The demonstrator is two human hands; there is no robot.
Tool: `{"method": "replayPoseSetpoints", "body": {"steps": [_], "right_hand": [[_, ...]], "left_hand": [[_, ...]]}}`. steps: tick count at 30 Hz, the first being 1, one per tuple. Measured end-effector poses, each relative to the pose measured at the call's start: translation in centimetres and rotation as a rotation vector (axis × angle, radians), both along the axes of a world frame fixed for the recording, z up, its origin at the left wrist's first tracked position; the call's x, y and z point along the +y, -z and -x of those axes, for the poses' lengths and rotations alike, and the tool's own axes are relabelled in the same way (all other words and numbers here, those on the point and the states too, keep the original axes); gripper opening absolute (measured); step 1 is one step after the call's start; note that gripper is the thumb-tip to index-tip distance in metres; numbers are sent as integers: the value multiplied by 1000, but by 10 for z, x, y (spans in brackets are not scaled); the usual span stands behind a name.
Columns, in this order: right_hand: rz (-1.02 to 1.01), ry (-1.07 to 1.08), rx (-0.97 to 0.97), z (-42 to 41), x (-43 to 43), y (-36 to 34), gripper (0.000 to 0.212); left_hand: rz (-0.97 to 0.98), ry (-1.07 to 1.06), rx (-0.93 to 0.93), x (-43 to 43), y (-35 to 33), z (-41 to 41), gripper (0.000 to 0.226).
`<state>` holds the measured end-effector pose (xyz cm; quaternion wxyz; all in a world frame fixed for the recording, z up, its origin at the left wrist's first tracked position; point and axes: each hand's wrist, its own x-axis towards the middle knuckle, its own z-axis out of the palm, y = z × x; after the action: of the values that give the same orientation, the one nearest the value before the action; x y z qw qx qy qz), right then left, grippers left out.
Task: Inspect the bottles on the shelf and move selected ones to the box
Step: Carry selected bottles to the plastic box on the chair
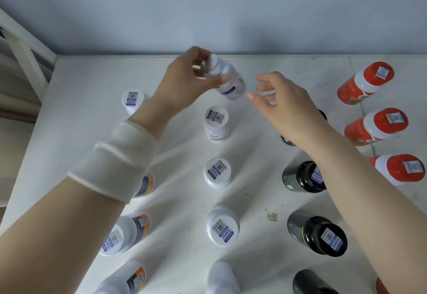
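Mid-inspection, going by the layout. One white bottle (227, 78) is up off the shelf (92, 108), hanging over its 12 o'clock edge, tilted: cap end toward 11, base toward 5. No box in view, so how many bottles have gone into it can't be told.

On the shelf stand:
- a middle column of white-capped bottles (218, 173) running 12 to 6
- orange-labelled bottles (126, 233) at 8 o'clock
- black bottles (317, 233) at 4
- red-capped bottles (376, 126) at 2 to 3

With that many standing, most of the checking and moving looks yet to do — a judgement only.

Grip:
- **Left:** the left hand (184, 78) holds the white bottle at its cap end, fingers curled round the neck. The view there is blurred, so where the thumb sits is unclear. A white wristband (120, 157) sits on that forearm.
- **Right:** the right hand (284, 101) is at 3 o'clock of the bottle, fingers loosely spread, holding nothing. Its fingertips are just beside the bottle's base. It seems a hair apart, but contact can't be ruled out.
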<state>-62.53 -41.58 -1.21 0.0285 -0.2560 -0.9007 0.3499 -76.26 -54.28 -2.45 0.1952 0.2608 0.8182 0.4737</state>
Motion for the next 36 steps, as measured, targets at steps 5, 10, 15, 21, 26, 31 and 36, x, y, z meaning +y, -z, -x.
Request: {"method": "replayPoseSetpoints", "body": {"steps": [5, 10, 15, 21, 26, 31, 36], "right_hand": [[920, 126, 230, -8, -14, -14, 39], [1363, -6, 288, -30, -26, -16, 26], [1534, -58, 259, -45, -40, -15, 48], [1660, -141, 225, -57, -67, -27, 39], [1589, -134, 104, -73, -93, -30, 47], [1452, -85, 18, -96, -124, -38, 47], [1452, -221, -98, -123, -171, -43, 46]], "left_hand": [[-397, 149, -408, -38, -29, -25, 36], [-552, 141, -436, -64, -32, -54, 48], [-507, 197, -136, -80, -43, -82, 44], [-337, 301, 394, -97, -69, -105, 43], [-369, 314, 337, -119, -72, -127, 42], [-453, 79, -36, -158, -67, -154, 42], [-577, -182, -280, -208, -56, -209, 46]]}}
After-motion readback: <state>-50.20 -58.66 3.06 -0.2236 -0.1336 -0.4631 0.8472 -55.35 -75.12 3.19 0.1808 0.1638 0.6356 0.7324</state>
